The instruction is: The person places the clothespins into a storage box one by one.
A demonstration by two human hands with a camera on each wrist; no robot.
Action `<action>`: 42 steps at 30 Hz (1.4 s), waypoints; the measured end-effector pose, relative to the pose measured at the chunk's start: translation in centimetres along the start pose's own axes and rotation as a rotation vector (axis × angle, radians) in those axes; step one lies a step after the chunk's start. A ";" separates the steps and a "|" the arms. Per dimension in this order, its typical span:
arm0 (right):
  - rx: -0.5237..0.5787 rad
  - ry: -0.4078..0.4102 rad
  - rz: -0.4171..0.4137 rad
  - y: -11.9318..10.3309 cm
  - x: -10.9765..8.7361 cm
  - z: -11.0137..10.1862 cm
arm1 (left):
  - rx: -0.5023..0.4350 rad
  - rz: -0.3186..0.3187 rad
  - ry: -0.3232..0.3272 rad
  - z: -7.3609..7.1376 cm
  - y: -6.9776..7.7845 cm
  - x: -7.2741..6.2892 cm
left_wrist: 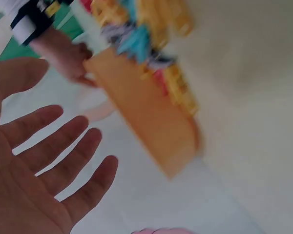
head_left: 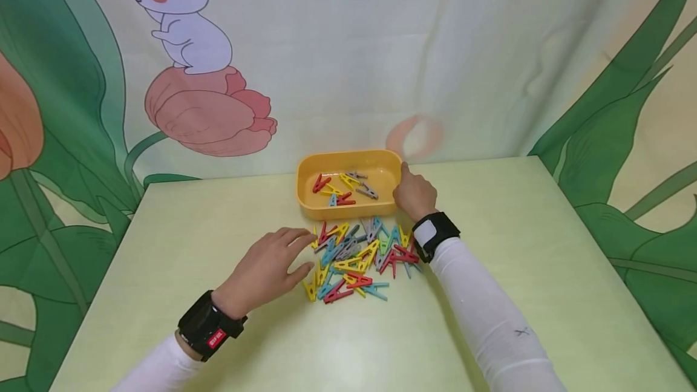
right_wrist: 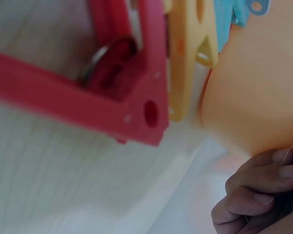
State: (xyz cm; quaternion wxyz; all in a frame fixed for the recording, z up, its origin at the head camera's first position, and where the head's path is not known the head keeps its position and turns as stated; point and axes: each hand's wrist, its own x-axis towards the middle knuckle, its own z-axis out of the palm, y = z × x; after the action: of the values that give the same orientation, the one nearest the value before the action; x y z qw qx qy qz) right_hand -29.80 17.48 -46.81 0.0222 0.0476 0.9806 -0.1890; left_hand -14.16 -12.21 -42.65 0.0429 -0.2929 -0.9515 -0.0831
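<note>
A shallow orange-yellow plastic bin [head_left: 327, 213] stands at the back of the table, with several clothespins [head_left: 348, 180] scattered on its floor. My right hand [head_left: 416, 192] grips the bin's right end, fingers curled at its wall in the right wrist view. In front of the bin lies a pile of red, yellow, blue, green and grey clothespins [head_left: 348, 266]. My left hand [head_left: 267, 271] hovers at the pile's left side, fingers spread and holding nothing. A red clothespin [right_wrist: 112, 109] looms close to the right wrist camera.
The pale table [head_left: 218, 210] ends at a printed curtain [head_left: 337, 65] directly behind the bin. Loose clothespins reach close under the right wrist's black band [head_left: 438, 235]. Another black band [head_left: 209, 325] is on the left wrist.
</note>
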 end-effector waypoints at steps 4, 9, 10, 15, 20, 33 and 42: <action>-0.002 0.002 0.003 -0.1 0.1 -0.1 | -0.013 0.076 -0.111 2.2 -0.1 -1.2; 0.000 0.012 -0.001 -0.1 0.2 0.1 | -0.019 0.132 -0.135 3.8 -0.2 -2.0; 0.001 0.014 0.000 -0.1 0.2 0.1 | -0.019 0.131 -0.141 4.0 -0.2 -2.1; 0.000 0.021 -0.003 0.0 0.2 0.2 | -0.048 0.108 -0.221 4.3 -0.3 -2.1; -0.006 0.023 0.004 -0.2 0.1 0.1 | -0.173 0.051 -0.223 2.8 -0.7 -1.9; -0.006 0.017 -0.005 -0.3 0.0 0.1 | -0.172 0.035 0.137 -2.9 -2.2 5.0; 0.000 0.027 -0.001 0.1 -0.5 0.1 | -0.217 -0.099 0.154 -0.5 -2.6 11.2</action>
State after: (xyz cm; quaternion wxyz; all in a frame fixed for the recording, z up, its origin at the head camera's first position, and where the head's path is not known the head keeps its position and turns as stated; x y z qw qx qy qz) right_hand -29.30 17.55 -46.89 0.0089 0.0497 0.9808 -0.1882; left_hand -24.88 -8.25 -41.09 0.0797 -0.2411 -0.9443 -0.2096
